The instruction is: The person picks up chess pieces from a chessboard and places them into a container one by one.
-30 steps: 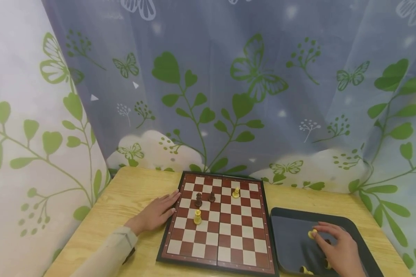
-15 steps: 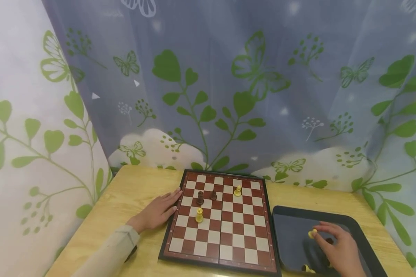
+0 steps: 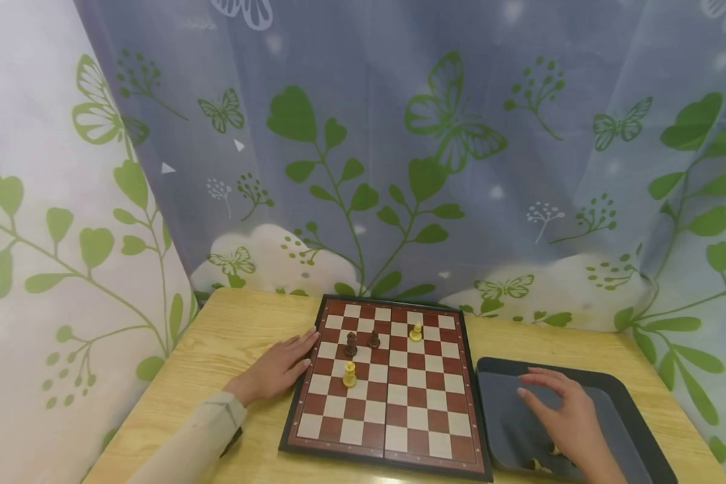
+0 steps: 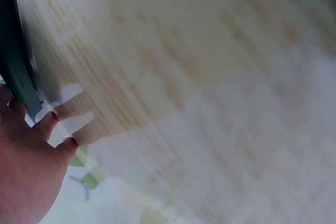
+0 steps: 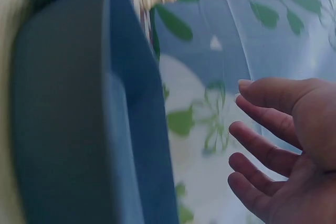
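Note:
My left hand [image 3: 273, 368] rests on the table with its fingers extended and their tips at the left edge of the chessboard [image 3: 411, 447]. In the left wrist view those fingertips [image 4: 67, 148] lie beside the dark board edge [image 4: 16, 51]. Two dark chess pieces, a taller one [image 3: 351, 344] and a pawn [image 3: 373, 340], stand on the board. Near them stand a tall yellow piece [image 3: 349, 374] and a yellow pawn [image 3: 415, 331]. Over the dark tray [image 3: 502, 410] hovers my right hand [image 3: 567, 411], fingers loosely bent, holding nothing visible.
Inside the tray a yellow chess piece [image 3: 540, 465] lies near its front; others are partly hidden beneath my right hand. The tray stands close against the board's right side. Behind the wooden table [image 3: 248, 316] hangs a leaf-patterned curtain [image 3: 363, 168].
The small yellow chess piece pinched in my right hand earlier is no longer seen there. That hand has risen slightly and moved left, its fingers spread wider. My left hand stays put.

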A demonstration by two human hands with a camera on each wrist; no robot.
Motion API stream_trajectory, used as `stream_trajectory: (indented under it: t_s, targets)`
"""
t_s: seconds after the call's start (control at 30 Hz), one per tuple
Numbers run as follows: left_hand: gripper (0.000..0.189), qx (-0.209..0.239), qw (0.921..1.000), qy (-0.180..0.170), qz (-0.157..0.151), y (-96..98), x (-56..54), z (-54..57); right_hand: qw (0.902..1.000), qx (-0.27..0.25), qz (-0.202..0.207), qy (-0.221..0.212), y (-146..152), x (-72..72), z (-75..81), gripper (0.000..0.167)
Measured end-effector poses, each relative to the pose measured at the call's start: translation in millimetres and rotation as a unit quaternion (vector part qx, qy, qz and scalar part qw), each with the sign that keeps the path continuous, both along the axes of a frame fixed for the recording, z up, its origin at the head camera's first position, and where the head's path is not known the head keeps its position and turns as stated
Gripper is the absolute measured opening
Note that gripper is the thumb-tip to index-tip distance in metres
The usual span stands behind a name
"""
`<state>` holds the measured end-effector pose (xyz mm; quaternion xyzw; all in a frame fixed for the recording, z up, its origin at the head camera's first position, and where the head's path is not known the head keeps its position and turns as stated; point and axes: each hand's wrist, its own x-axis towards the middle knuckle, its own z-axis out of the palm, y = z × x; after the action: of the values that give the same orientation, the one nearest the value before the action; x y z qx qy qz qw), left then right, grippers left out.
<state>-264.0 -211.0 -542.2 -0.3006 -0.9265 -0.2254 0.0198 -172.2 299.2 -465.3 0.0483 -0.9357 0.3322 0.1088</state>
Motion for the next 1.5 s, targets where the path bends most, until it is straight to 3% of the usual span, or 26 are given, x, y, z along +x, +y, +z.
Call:
stream_trajectory:
  t_s: [0.3, 0.5, 0.73, 0.93, 1.07, 1.27, 1.5]
  targets:
    - [0.055, 0.012, 0.9998, 0.003, -0.016, 1.2, 4.0, -2.1, 0.9918, 0.02, 0.125, -0.019, -48.6, -35.7, 17.3, 0.018]
    - [0.055, 0.0, 1.0, 0.003, 0.0, 0.9, 1.5, -4.5, 0.9825, 0.027, 0.18, -0.039, -74.4, -68.1, 17.0, 0.023]
    - [0.055, 0.001, 0.9999, -0.016, -0.004, 1.2, 3.6, 0.2, 0.9801, -0.003, 0.188, -0.062, -93.4, -101.6, -2.4, 0.034]
    - [0.056, -0.009, 0.9999, -0.015, -0.002, -1.5, 1.0, -9.5, 0.9782, -0.041, 0.179, -0.097, -102.5, -119.3, -17.3, 0.035]
    - [0.057, -0.015, 0.9998, -0.014, 0.006, -3.9, -2.1, -14.9, 0.9752, -0.06, 0.188, -0.101, -107.2, -128.5, -21.2, 0.035]
    - [0.057, -0.004, 0.9999, -0.015, 0.003, -4.7, 0.1, -8.8, 0.9717, -0.08, 0.197, -0.102, -112.1, -136.7, -20.7, 0.036]
    - [0.056, -0.009, 0.9998, -0.014, 0.006, -4.0, -1.3, -5.2, 0.973, -0.064, 0.202, -0.09, -114.6, -142.0, -22.7, 0.032]
